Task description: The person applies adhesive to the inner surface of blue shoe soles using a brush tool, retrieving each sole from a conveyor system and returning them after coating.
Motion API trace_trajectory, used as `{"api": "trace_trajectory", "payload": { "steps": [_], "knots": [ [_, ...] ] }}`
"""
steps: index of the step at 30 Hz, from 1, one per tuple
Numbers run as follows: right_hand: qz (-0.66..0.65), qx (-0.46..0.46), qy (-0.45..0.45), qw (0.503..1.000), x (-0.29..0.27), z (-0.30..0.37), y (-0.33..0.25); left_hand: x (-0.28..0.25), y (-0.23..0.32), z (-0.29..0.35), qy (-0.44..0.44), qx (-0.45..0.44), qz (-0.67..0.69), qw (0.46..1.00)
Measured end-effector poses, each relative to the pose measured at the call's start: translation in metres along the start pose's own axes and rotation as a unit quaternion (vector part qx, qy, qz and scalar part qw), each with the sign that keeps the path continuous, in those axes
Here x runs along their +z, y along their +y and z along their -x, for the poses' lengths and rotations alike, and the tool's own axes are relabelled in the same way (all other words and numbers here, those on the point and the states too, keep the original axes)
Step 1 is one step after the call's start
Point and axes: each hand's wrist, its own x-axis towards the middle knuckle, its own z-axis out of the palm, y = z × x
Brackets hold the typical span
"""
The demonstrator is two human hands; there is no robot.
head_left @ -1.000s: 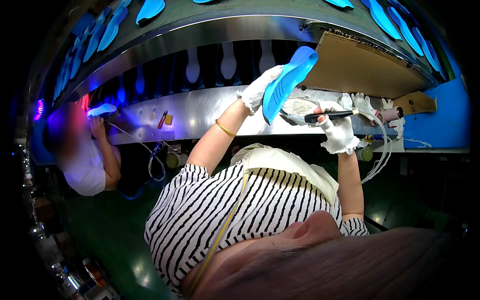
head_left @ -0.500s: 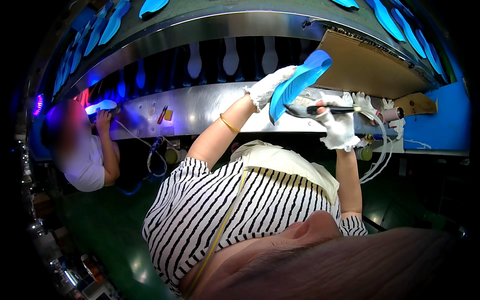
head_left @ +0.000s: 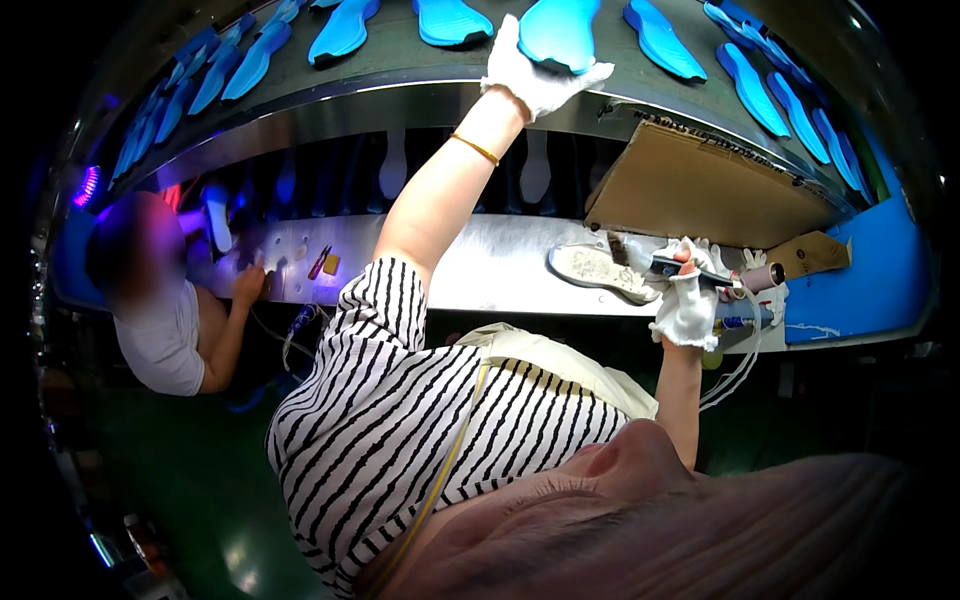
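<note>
Conveyor (head_left: 400, 60) arcs across the top of the frame, lined with blue soles. Steel desk (head_left: 480, 265) runs below it, with cardboard (head_left: 700, 190) at the upper right. Since a second ago the left hand (head_left: 535, 75), gloved, has risen from desk level to the belt at top centre, fingers closed on the near edge of a blue sole (head_left: 560, 30) now lying there; the piece has left the desk. A grey sole (head_left: 600, 270) lies at centre right. Beside it the right hand (head_left: 685, 300), gloved, is wrapped round a brush (head_left: 675, 265).
</note>
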Motion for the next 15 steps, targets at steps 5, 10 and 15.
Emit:
{"api": "trace_trajectory", "payload": {
  "steps": [5,10,15],
  "knots": [
    [0.097,-0.049,-0.028,0.994,-0.011,0.003,0.001,0.004,-0.016,0.014,0.091,-0.163,-0.149,0.971],
    [0.127,-0.03,-0.061,0.99,-0.003,0.003,0.001,-0.02,0.033,0.015,0.036,0.214,-0.679,0.701],
    [0.18,0.004,-0.065,0.981,0.015,0.001,0.009,-0.072,0.086,0.001,0.168,0.104,-0.906,0.374]
  ]
}}
